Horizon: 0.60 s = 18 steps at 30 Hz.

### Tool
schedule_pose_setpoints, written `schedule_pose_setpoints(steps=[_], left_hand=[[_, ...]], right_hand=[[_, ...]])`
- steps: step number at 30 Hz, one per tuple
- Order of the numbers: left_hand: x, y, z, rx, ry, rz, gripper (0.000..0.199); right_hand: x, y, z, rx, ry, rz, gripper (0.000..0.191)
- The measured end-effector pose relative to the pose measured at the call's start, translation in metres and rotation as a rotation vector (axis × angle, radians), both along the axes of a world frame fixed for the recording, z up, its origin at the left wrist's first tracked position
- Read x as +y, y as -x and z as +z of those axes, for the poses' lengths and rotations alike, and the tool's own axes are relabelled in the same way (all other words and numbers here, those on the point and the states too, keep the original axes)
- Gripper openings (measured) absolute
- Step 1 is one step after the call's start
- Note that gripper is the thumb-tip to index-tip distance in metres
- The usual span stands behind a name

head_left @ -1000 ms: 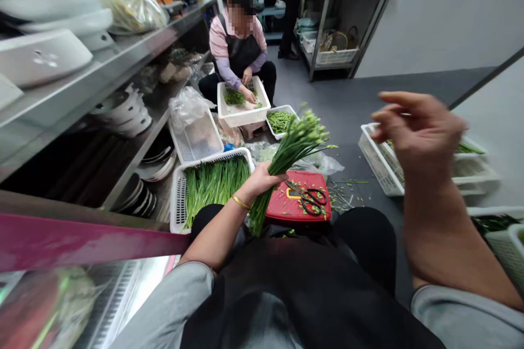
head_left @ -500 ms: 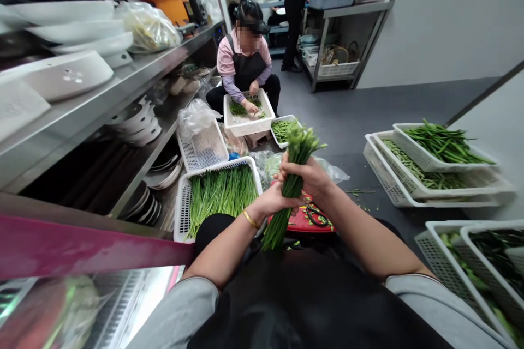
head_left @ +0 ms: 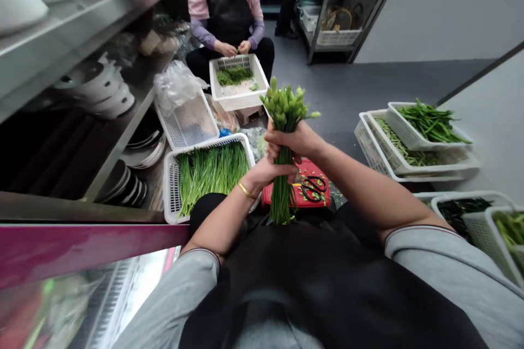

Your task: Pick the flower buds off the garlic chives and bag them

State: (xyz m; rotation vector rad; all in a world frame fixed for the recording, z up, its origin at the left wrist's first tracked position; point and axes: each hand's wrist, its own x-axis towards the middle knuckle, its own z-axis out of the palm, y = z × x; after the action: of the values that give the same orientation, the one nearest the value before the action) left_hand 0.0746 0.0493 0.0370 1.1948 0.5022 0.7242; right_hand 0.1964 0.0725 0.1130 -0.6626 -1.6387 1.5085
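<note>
Both of my hands are wrapped round one thick bunch of flowering chives (head_left: 285,106), held upright with its pale buds at the top. My right hand (head_left: 292,137) grips it just under the buds. Lower on the stems, my left hand (head_left: 270,170) is closed round the same bunch. Beneath the bunch lies a red board (head_left: 273,193) strewn with green scraps. Black-handled scissors (head_left: 314,188) rest on it, to the right of the stems. Left of my left hand, a white basket (head_left: 167,191) holds many long flowering chives (head_left: 213,174) laid side by side.
A co-worker (head_left: 229,16) sits opposite, hands over a white basket (head_left: 239,102) of greens. A plastic bag (head_left: 178,84) lies on another basket (head_left: 192,122). Steel shelving (head_left: 118,16) with dishes lines the left. Stacked vegetable baskets (head_left: 417,169) stand at right, more baskets (head_left: 483,229) nearer.
The bunch has swung from a slant to nearly upright, both hands still round it. My view has tipped down. The co-worker's hands have lifted from inside the basket to above its far rim.
</note>
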Motion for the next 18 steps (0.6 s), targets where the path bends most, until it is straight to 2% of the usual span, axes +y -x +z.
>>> schedule_pose_setpoints(steps=[2,3,5,7,8,9,11,13,15,18], left_hand=[[0.005,0.01,0.003,0.119,-0.142,0.084,0.033],[0.01,0.016,0.004,0.199,-0.242,0.149,0.029],[0.022,0.029,0.008,0.397,-0.496,0.298,0.02],[0.033,0.035,0.013,0.636,-0.774,0.431,0.012],[0.037,0.035,0.016,0.774,-0.897,0.466,0.013],[0.039,0.032,0.019,0.923,-0.998,0.469,0.017],[0.039,0.022,0.024,1.214,-1.129,0.39,0.023],[0.034,0.008,0.028,1.434,-1.181,0.258,0.024],[0.028,-0.003,0.03,1.572,-1.185,0.136,0.026],[0.022,-0.011,0.033,1.685,-1.147,0.059,0.03]], right_hand=[[0.019,-0.027,-0.014,-0.119,-0.113,-0.025,0.042],[0.023,-0.044,-0.027,-0.203,-0.143,-0.067,0.043],[0.019,-0.076,-0.064,-0.536,-0.105,-0.219,0.041],[-0.004,-0.1,-0.11,-1.102,0.057,-0.337,0.037],[-0.019,-0.107,-0.133,-1.243,0.113,-0.343,0.036],[-0.034,-0.111,-0.155,-1.324,0.148,-0.343,0.036],[-0.061,-0.112,-0.191,-1.412,0.178,-0.335,0.036],[-0.077,-0.11,-0.214,-1.444,0.189,-0.331,0.037],[-0.08,-0.109,-0.224,-1.437,0.209,-0.328,0.037],[-0.073,-0.115,-0.223,-1.376,0.258,-0.325,0.034]])
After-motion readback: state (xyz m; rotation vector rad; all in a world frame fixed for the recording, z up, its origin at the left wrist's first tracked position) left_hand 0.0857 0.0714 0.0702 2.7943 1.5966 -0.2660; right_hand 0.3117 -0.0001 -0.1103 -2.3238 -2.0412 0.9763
